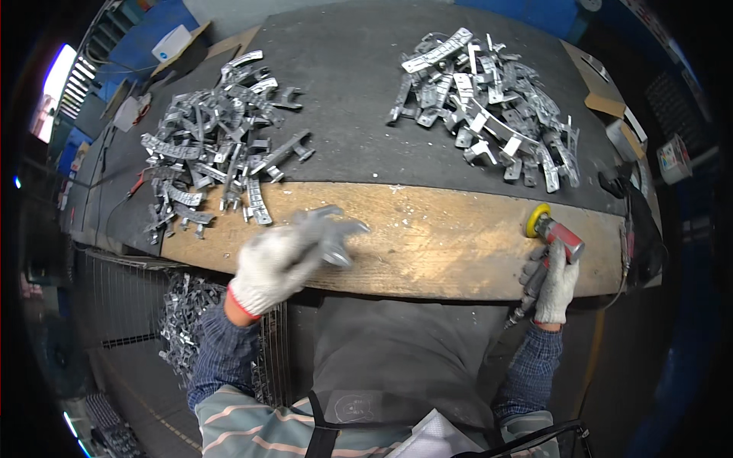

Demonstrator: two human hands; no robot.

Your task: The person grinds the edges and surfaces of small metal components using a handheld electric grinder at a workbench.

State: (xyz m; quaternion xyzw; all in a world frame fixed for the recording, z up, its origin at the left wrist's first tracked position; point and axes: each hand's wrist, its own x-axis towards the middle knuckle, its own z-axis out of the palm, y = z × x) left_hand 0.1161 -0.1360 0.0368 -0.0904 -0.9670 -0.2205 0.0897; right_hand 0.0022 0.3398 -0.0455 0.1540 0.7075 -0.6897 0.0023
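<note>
Gloved in white knit with a red cuff, my left hand grips a grey metal bracket above the wooden board's left half; both are smeared by motion. My right hand, also gloved, is closed around a small hand-held sander with a red and grey body. Its round yellow pad points to the far left, just over the board, apart from the bracket. A dark hose fitting hangs from the tool's near end.
The wooden board edges a dark-topped table. One heap of metal brackets lies at left, another heap at far right. Below the left edge, a wire cage stands by more brackets. A black bundle sits at right.
</note>
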